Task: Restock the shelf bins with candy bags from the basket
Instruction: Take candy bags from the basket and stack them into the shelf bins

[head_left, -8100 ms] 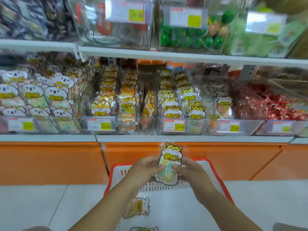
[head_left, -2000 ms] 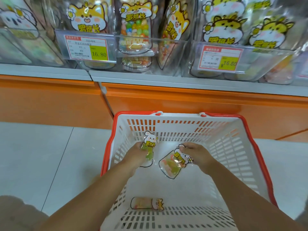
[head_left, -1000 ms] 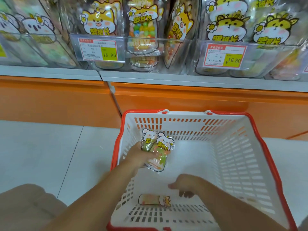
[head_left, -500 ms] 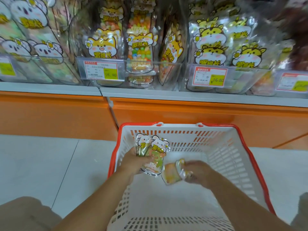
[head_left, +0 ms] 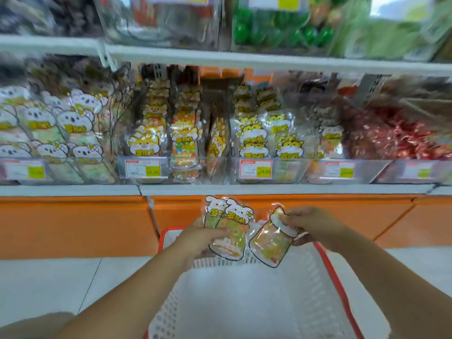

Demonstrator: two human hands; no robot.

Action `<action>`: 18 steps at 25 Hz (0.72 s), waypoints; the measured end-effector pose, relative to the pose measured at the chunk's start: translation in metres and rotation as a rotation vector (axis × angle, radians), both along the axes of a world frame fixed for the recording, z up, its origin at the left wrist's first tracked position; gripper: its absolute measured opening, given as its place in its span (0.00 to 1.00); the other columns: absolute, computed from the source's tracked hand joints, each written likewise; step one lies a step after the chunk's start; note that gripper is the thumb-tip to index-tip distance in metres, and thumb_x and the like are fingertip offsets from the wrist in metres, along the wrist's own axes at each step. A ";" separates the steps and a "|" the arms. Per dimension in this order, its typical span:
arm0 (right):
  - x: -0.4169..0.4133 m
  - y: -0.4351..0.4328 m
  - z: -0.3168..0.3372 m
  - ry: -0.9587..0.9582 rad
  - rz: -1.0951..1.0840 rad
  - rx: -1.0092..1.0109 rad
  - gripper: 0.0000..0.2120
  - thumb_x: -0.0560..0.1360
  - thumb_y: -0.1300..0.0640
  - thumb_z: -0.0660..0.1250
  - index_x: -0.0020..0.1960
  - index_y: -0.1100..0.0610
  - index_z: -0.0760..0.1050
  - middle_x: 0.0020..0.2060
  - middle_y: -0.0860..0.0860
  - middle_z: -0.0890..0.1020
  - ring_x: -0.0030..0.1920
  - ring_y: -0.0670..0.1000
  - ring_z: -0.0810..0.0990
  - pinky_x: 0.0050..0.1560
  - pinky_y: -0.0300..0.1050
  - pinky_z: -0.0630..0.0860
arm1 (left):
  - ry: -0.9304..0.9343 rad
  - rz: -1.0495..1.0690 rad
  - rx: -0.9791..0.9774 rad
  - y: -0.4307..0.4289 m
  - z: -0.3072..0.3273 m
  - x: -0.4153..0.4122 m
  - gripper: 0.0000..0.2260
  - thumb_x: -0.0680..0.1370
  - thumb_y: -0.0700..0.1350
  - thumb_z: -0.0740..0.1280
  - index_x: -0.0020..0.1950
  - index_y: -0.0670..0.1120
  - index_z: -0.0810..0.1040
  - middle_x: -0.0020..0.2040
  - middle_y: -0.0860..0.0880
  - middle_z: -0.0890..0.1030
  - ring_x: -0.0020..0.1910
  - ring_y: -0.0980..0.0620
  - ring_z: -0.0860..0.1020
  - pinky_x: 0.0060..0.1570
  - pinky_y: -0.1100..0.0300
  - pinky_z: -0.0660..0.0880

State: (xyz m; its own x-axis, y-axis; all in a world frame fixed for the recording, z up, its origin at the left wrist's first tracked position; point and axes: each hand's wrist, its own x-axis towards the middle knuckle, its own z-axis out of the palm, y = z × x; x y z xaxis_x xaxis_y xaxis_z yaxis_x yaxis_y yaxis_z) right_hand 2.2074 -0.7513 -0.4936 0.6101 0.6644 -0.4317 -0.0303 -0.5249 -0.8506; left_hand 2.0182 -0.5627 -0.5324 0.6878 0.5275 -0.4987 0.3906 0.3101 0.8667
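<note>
hands full over the basket [head_left: 327, 263], bins [head_left: 286, 167] ahead
left hand [head_left: 195, 241] curls round 2 bags [head_left: 230, 228], upright; right hand [head_left: 315, 223] pinches 1 bag [head_left: 269, 243] by its top, probably to check labels.

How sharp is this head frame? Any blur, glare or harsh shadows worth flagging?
Head view: motion blur smears the top-shelf bins and outer price tags; the bunny bags in the left hand are readable, the jar-shaped bag in the right hand softer; lighting even, no hard shadows.
</note>
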 end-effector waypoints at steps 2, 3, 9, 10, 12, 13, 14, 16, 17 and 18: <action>0.003 -0.002 0.028 -0.053 0.012 0.017 0.06 0.75 0.55 0.71 0.48 0.57 0.83 0.40 0.53 0.84 0.41 0.50 0.81 0.46 0.52 0.81 | -0.039 -0.036 0.000 0.001 0.028 0.009 0.13 0.71 0.44 0.76 0.51 0.51 0.77 0.45 0.51 0.84 0.44 0.55 0.81 0.39 0.58 0.79; 0.005 -0.003 0.041 -0.068 0.008 0.033 0.06 0.75 0.55 0.71 0.48 0.56 0.83 0.40 0.53 0.84 0.41 0.50 0.82 0.46 0.52 0.81 | -0.050 -0.050 -0.004 0.001 0.041 0.014 0.11 0.72 0.43 0.76 0.51 0.50 0.77 0.43 0.51 0.85 0.40 0.55 0.82 0.37 0.59 0.79; 0.013 -0.008 0.080 -0.118 0.027 0.111 0.11 0.72 0.55 0.73 0.47 0.63 0.81 0.39 0.56 0.82 0.39 0.52 0.81 0.33 0.44 0.80 | 0.045 -0.116 -0.107 0.004 0.076 0.013 0.05 0.74 0.40 0.72 0.48 0.43 0.79 0.40 0.45 0.86 0.38 0.49 0.83 0.41 0.53 0.82; 0.011 -0.009 0.080 -0.108 0.021 0.121 0.09 0.72 0.56 0.73 0.45 0.61 0.81 0.37 0.55 0.82 0.36 0.51 0.81 0.32 0.43 0.79 | 0.057 -0.127 -0.108 0.005 0.076 0.009 0.06 0.74 0.39 0.73 0.50 0.43 0.79 0.42 0.44 0.86 0.38 0.48 0.83 0.40 0.54 0.82; 0.009 -0.010 0.079 -0.082 -0.007 0.142 0.06 0.73 0.57 0.72 0.42 0.60 0.80 0.33 0.54 0.80 0.31 0.50 0.79 0.28 0.40 0.77 | 0.060 -0.143 -0.066 0.008 0.074 0.002 0.10 0.72 0.38 0.74 0.52 0.44 0.79 0.47 0.42 0.86 0.42 0.46 0.84 0.43 0.53 0.81; 0.009 -0.009 0.078 -0.071 -0.026 0.155 0.06 0.73 0.58 0.72 0.42 0.61 0.80 0.33 0.55 0.80 0.31 0.50 0.79 0.27 0.40 0.76 | 0.050 -0.141 -0.041 0.010 0.074 0.000 0.12 0.72 0.38 0.74 0.53 0.44 0.79 0.48 0.42 0.86 0.45 0.45 0.84 0.47 0.51 0.81; 0.009 -0.009 0.077 -0.064 -0.040 0.170 0.07 0.73 0.58 0.72 0.44 0.62 0.80 0.34 0.55 0.80 0.31 0.51 0.79 0.27 0.40 0.76 | 0.028 -0.132 -0.024 0.010 0.075 -0.001 0.13 0.71 0.38 0.74 0.54 0.44 0.79 0.49 0.42 0.86 0.48 0.44 0.84 0.51 0.50 0.80; 0.010 -0.006 0.078 -0.059 -0.056 0.189 0.10 0.74 0.57 0.71 0.48 0.65 0.80 0.36 0.57 0.81 0.33 0.52 0.79 0.27 0.41 0.76 | -0.025 -0.104 -0.001 0.013 0.079 -0.003 0.14 0.71 0.38 0.75 0.55 0.45 0.79 0.48 0.44 0.86 0.51 0.44 0.83 0.54 0.49 0.79; 0.010 -0.004 0.079 -0.060 -0.063 0.187 0.10 0.74 0.57 0.71 0.48 0.65 0.79 0.35 0.56 0.81 0.33 0.52 0.80 0.27 0.40 0.76 | -0.047 -0.090 0.015 0.014 0.081 -0.003 0.14 0.71 0.39 0.75 0.55 0.45 0.79 0.48 0.45 0.86 0.51 0.44 0.83 0.55 0.49 0.78; 0.010 -0.002 0.080 -0.059 -0.069 0.190 0.09 0.74 0.58 0.71 0.47 0.65 0.79 0.34 0.55 0.81 0.31 0.51 0.80 0.26 0.39 0.75 | -0.062 -0.074 0.036 0.016 0.083 -0.004 0.14 0.71 0.40 0.75 0.55 0.44 0.80 0.48 0.45 0.86 0.52 0.44 0.83 0.55 0.48 0.77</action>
State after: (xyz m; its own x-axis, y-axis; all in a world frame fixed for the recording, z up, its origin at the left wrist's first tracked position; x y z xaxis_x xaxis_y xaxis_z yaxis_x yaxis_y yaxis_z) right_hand 2.2172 -0.7534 -0.4134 0.6776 0.6861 -0.2647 -0.0080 -0.3531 -0.9356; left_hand 2.0140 -0.5462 -0.4491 0.7549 0.4908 -0.4350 0.3562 0.2501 0.9003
